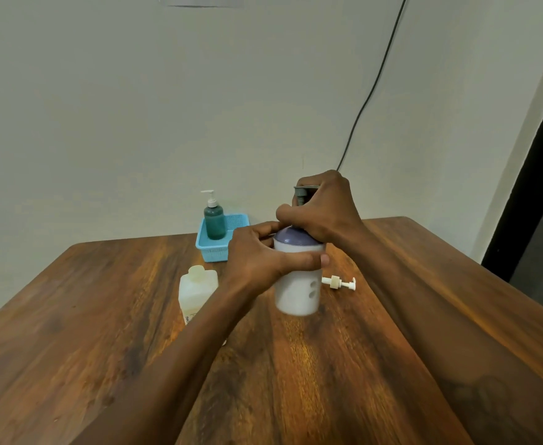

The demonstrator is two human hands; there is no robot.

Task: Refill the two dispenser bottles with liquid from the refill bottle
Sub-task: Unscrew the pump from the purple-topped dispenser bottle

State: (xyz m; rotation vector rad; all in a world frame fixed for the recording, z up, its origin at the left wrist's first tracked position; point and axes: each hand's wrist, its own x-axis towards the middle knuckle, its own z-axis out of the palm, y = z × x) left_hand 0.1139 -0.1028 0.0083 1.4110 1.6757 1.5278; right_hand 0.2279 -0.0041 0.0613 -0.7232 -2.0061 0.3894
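- Nearest me, both forearms reach across the wooden table (103, 316) and meet at its middle.
- The refill bottle (196, 287), pale and translucent, stands left of centre, its lower part hidden behind the left forearm. I can't tell whether its neck is capped.
- The left hand (257, 255) is wrapped round the upper body of the white dispenser bottle (297, 293), thumb laid across the front and fingers curled up by the purple dome (296, 236). The base is blurred, so I can't say whether the bottle rests on the table or is lifted just off it.
- The right hand (324, 207) is curled over the grey pump (302, 191) on top of that dome, gripping it from above.
- A loose white pump (339, 282) lies on its side just right of the white bottle, touching neither bottle.
- Further back, the green dispenser bottle (215, 220) stands upright in the blue basket (214, 253) with its own pump fitted.
- Behind is a plain wall with a dark cable (373, 88) running down it.
- My read on progress: the green bottle looks closed and set aside, though I can't confirm its level. The white one is opaque, so whether the grey pump is coming off for filling or going back on after, I can't say. At most, one pour and one re-capping remain.
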